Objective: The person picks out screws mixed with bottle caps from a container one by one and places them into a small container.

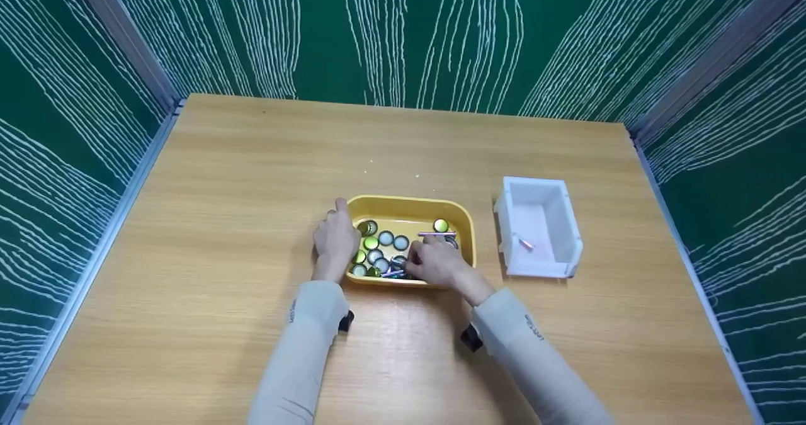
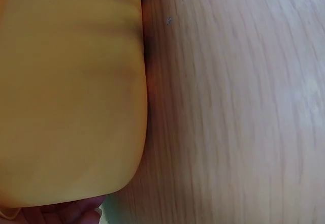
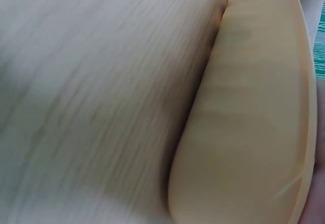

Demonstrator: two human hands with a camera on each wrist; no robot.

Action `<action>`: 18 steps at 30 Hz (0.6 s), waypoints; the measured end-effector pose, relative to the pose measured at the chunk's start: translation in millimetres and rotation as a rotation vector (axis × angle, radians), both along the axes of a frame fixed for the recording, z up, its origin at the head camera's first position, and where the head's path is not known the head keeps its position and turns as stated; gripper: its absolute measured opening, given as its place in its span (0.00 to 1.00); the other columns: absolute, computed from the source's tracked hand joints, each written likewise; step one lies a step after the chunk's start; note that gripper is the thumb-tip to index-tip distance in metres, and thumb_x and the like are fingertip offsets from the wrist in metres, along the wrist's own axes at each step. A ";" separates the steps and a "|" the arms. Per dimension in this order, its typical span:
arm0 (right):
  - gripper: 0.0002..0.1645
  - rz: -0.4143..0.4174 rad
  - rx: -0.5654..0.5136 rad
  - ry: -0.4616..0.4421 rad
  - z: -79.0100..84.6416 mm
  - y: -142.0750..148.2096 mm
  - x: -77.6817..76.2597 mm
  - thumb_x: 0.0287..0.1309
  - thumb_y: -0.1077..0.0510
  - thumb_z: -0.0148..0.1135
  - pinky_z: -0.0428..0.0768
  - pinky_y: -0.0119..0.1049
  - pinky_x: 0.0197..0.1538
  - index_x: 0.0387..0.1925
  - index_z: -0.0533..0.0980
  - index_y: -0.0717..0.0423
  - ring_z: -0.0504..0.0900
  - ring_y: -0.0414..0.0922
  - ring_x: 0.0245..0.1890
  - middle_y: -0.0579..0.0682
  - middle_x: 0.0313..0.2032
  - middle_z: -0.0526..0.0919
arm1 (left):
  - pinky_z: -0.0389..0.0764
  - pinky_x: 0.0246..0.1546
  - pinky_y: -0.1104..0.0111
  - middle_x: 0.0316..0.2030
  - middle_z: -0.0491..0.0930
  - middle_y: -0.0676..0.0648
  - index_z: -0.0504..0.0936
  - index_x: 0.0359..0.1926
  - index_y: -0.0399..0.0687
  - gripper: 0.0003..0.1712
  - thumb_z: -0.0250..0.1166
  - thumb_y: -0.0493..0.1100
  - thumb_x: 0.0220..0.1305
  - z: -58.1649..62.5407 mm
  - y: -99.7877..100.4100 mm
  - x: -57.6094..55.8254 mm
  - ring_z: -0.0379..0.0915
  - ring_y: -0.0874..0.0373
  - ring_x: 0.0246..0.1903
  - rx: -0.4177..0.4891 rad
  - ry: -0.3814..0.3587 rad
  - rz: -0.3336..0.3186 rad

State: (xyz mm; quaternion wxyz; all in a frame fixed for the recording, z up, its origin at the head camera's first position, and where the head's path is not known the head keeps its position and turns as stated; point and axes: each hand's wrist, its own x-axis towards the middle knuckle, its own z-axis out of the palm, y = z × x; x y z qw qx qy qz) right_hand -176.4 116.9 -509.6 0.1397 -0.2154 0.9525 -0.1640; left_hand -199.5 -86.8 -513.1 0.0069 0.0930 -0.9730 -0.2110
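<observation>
In the head view a yellow tray [image 1: 409, 202] holds several bottle caps [image 1: 385, 238], some green and some silvery. My left hand [image 1: 335, 239] grips the tray's left end, its fingers [image 2: 76, 211] showing at the tray's wall in the left wrist view. My right hand [image 1: 437, 262] reaches over the near right rim into the tray, fingertips down among the caps. Whether it pinches anything I cannot tell. Just beyond its knuckles lies a thin pink stick [image 1: 437, 233]; a shiny purplish piece [image 1: 393, 274] lies left of its fingertips.
To the right of the tray stands a white plastic bin [image 1: 540, 271] with one small pink stick [image 1: 526, 243] on its floor. Small white specks dot the wooden table [image 1: 264, 160] behind the tray. Green walls [image 1: 321, 41] with white lines enclose the table's back and sides.
</observation>
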 end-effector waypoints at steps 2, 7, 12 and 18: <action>0.17 0.004 0.010 -0.018 -0.5 1.5 0.2 0.60 0.46 0.59 0.74 0.53 0.58 0.35 0.78 0.56 0.74 0.59 0.53 0.60 0.44 0.78 | 0.84 0.36 0.52 0.41 0.82 0.35 0.65 0.61 0.39 0.28 0.59 0.35 0.59 0.1 0.0 -0.2 0.83 0.39 0.37 0.009 -0.008 0.002; 0.17 0.019 -0.012 -0.028 -1.8 5.3 0.9 0.60 0.48 0.56 0.73 0.54 0.56 0.34 0.75 0.59 0.72 0.59 0.50 0.61 0.45 0.75 | 0.84 0.37 0.51 0.42 0.82 0.36 0.65 0.61 0.40 0.27 0.58 0.36 0.60 0.4 0.4 -0.9 0.82 0.38 0.38 0.025 -0.033 0.006; 0.13 0.021 -0.148 0.045 -3.8 6.4 1.2 0.65 0.55 0.57 0.73 0.54 0.55 0.33 0.74 0.63 0.74 0.59 0.47 0.60 0.41 0.75 | 0.84 0.36 0.49 0.42 0.82 0.35 0.65 0.60 0.40 0.26 0.57 0.35 0.60 0.0 0.3 -1.0 0.83 0.37 0.39 0.028 -0.013 0.015; 0.08 -0.041 -0.267 0.071 -4.0 5.7 1.0 0.71 0.57 0.52 0.80 0.50 0.45 0.38 0.69 0.59 0.79 0.53 0.37 0.53 0.31 0.76 | 0.84 0.35 0.49 0.41 0.82 0.35 0.67 0.57 0.40 0.23 0.56 0.35 0.60 0.3 -0.2 -0.4 0.83 0.36 0.38 0.021 0.007 0.017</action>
